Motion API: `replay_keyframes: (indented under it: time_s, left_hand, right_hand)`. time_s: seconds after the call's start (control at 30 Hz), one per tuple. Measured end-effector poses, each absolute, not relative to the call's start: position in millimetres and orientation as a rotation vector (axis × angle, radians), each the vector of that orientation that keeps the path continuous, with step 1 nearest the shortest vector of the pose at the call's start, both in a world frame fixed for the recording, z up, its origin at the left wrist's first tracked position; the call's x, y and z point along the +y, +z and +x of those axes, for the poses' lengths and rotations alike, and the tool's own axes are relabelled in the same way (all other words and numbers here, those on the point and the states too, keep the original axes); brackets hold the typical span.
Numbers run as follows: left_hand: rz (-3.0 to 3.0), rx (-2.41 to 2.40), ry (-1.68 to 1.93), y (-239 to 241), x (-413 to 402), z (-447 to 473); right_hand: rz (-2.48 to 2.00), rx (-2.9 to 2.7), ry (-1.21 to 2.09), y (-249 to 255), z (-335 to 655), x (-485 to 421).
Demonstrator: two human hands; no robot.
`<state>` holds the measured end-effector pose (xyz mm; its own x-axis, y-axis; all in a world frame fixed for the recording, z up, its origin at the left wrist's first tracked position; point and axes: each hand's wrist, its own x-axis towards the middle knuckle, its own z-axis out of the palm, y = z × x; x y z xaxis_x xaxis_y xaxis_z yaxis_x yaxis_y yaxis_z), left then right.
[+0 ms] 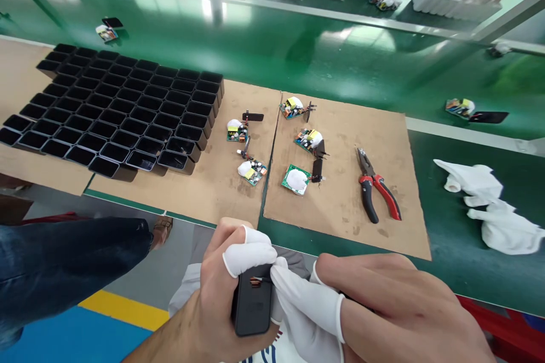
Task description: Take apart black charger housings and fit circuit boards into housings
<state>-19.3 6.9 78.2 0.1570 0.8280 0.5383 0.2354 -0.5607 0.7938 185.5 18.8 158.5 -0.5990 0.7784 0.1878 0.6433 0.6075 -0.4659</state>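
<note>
1. Black rectangular plastic case (252, 315) is held in L hand (217, 289), above the lap, near edge of green bench (451, 272).
2. Its long axis is run approx. vertically in view, i.e. body to bench; face w/ small slot (255, 282) is turned up to cam., slot nr. bench end.
3. Case is gripped by L fingers, curled round it.
4. R hand (383, 300) is held at case's far R corner; white-covered fingertips (298, 289) are pressed together; what's pinched can't be told.
5. Red-and-black-handled metal pliers (374, 184) are laid on brown cardboard sheet (332, 212).
</note>
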Motion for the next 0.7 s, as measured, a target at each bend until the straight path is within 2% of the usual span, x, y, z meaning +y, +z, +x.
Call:
replay_keyframes:
  time_s: [0.5,0.7]
  left_hand:
    - [1.876,0.979,1.407,74.9,7.9,-19.5]
    - [1.876,1.002,1.389,76.2,5.2,-20.4]
  right_hand:
    - [-1.136,-2.467,0.532,155.7,187.4,17.0]
    - [-1.192,-2.468,0.445,157.4,185.2,14.2]
